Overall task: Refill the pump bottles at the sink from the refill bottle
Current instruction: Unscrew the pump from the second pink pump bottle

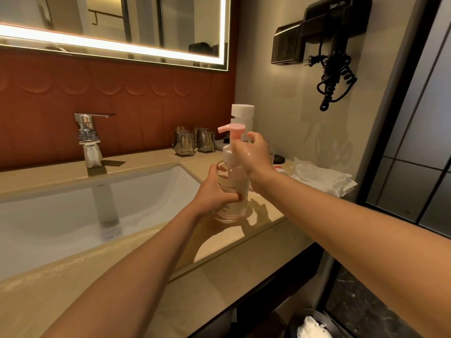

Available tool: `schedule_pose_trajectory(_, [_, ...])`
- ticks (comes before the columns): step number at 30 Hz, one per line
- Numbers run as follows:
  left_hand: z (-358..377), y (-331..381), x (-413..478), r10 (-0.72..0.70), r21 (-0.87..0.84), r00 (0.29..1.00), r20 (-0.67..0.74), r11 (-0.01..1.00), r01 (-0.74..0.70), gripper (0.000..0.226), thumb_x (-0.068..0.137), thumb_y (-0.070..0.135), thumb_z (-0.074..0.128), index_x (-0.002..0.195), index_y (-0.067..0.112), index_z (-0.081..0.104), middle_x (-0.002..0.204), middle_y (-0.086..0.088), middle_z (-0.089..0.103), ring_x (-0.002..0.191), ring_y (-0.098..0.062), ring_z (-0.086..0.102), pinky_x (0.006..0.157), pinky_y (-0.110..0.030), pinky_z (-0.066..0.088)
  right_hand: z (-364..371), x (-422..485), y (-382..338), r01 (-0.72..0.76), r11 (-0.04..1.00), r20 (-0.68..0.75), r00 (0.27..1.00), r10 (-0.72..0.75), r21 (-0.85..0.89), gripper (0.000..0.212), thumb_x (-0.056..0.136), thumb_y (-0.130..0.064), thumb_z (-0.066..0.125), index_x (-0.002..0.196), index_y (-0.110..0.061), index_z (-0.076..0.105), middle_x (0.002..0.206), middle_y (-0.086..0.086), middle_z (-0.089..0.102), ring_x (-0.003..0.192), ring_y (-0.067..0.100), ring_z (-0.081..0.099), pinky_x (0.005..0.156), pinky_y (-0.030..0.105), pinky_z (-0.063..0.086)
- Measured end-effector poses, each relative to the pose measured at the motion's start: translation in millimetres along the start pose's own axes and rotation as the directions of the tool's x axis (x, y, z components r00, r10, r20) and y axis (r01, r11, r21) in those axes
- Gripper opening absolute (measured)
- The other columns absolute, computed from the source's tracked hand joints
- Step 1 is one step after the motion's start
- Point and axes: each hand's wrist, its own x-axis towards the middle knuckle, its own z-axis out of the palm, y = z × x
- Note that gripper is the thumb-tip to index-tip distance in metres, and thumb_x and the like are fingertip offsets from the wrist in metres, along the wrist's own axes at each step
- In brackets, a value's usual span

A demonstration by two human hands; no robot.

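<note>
Head-worn camera looks forward and down, close over the sink (146,191).

The beige countertop (268,211) bears a pump bottle (231,178), a white-capped bottle (242,113), two tumblers (184,142) and white cloths (319,176).

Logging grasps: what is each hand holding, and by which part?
Both hold the clear pump bottle: the left hand grips its body, the right hand grips the white collar under the pink pump head.
</note>
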Motion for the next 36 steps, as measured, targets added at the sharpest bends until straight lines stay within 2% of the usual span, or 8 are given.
schedule_pose_trajectory(6, [1,2,0,-0.017,0.003,1.0,0.0,1.0,0.017,0.083,0.068,0.017,0.081,0.126,0.031,0.023,0.12,0.002,0.049,0.107,-0.018,0.052,0.082,-0.03,0.048,6,0,5,0.115,0.942,-0.052,0.989,-0.138,-0.314,0.053,0.082,-0.032,0.069,0.124,-0.018,0.041,0.128,0.004,0.036,0.114,0.02,0.042,0.086,0.028,0.039])
schedule_pose_trajectory(12, [1,2,0,-0.024,-0.001,1.0,-0.01,1.0,0.024,0.08,0.067,0.018,0.082,0.12,0.034,0.025,0.119,0.0,0.052,0.107,-0.02,0.053,0.085,-0.034,0.049,6,-1,6,0.108,0.977,0.048,0.994,-0.101,-0.181,0.039,0.086,-0.017,0.058,0.123,-0.013,0.047,0.12,0.006,0.051,0.101,0.017,0.05,0.067,0.019,0.037])
schedule_pose_trajectory(14, [1,2,0,-0.029,-0.014,1.0,-0.005,0.999,0.029,0.081,0.066,0.02,0.083,0.121,0.034,0.025,0.119,-0.001,0.053,0.108,-0.021,0.055,0.089,-0.039,0.051,8,-1,8,0.096,0.978,0.05,0.995,-0.088,-0.183,0.042,0.086,-0.02,0.058,0.126,-0.013,0.045,0.122,0.006,0.051,0.107,0.02,0.05,0.074,0.025,0.039])
schedule_pose_trajectory(19, [0,3,-1,-0.031,0.0,0.999,0.008,1.0,0.031,0.086,0.066,0.016,0.082,0.128,0.03,0.024,0.126,-0.006,0.051,0.112,-0.024,0.054,0.094,-0.045,0.049,9,3,10,0.086,0.885,-0.085,0.987,-0.14,-0.458,0.06,0.08,-0.041,0.069,0.127,-0.016,0.041,0.131,0.005,0.037,0.122,0.022,0.037,0.093,0.033,0.037])
schedule_pose_trajectory(23, [0,3,-2,-0.023,0.01,1.0,0.005,1.0,0.022,0.084,0.068,0.016,0.082,0.128,0.029,0.024,0.125,-0.004,0.051,0.112,-0.022,0.052,0.091,-0.04,0.05,7,5,12,0.121,0.914,-0.034,0.989,-0.145,-0.388,0.05,0.082,-0.03,0.065,0.125,-0.015,0.045,0.124,0.005,0.044,0.113,0.021,0.045,0.09,0.034,0.043])
schedule_pose_trajectory(26, [0,4,-1,-0.027,0.002,1.0,0.003,1.0,0.027,0.079,0.068,0.017,0.081,0.119,0.034,0.024,0.115,0.001,0.052,0.106,-0.019,0.053,0.081,-0.03,0.05,7,1,11,0.161,0.948,0.048,0.987,-0.153,-0.276,0.037,0.088,-0.022,0.055,0.123,-0.012,0.048,0.114,0.004,0.052,0.103,0.02,0.052,0.078,0.031,0.042])
schedule_pose_trajectory(32, [0,3,-2,-0.033,0.009,0.999,-0.001,0.999,0.033,0.087,0.068,0.018,0.082,0.131,0.03,0.023,0.127,-0.004,0.051,0.113,-0.022,0.052,0.095,-0.042,0.048,9,4,11,0.138,0.907,-0.044,0.985,-0.17,-0.398,0.061,0.081,-0.041,0.066,0.13,-0.016,0.04,0.129,0.005,0.039,0.118,0.022,0.041,0.092,0.034,0.04])
schedule_pose_trajectory(36, [1,3,-1,-0.03,0.038,1.0,-0.002,0.999,0.03,0.088,0.068,0.018,0.081,0.133,0.027,0.022,0.129,-0.004,0.049,0.115,-0.023,0.051,0.093,-0.041,0.047,5,4,11,0.149,0.924,-0.046,0.983,-0.175,-0.352,0.054,0.082,-0.027,0.067,0.127,-0.016,0.041,0.124,0.004,0.041,0.112,0.02,0.045,0.091,0.032,0.043])
